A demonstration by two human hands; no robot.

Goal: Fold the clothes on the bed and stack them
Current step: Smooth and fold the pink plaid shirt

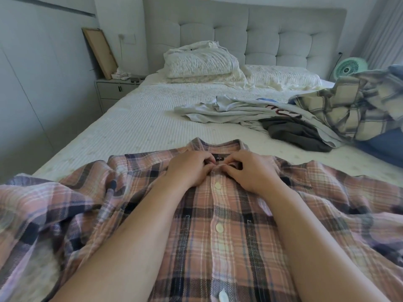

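While the bed lay bare on its left half, a pile of unfolded clothes crowded the right. The pink plaid shirt lay face up nearest the person, its left sleeve bunched and likely to fold crooked. Both hands, the left hand and right hand, pinched its collar placket; the top button might slip.

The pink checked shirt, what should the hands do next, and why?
Probably finish fastening the top button: both hands, left and right, pinch the pink checked shirt at its collar, while the buttons below look done. Then smooth it for folding.
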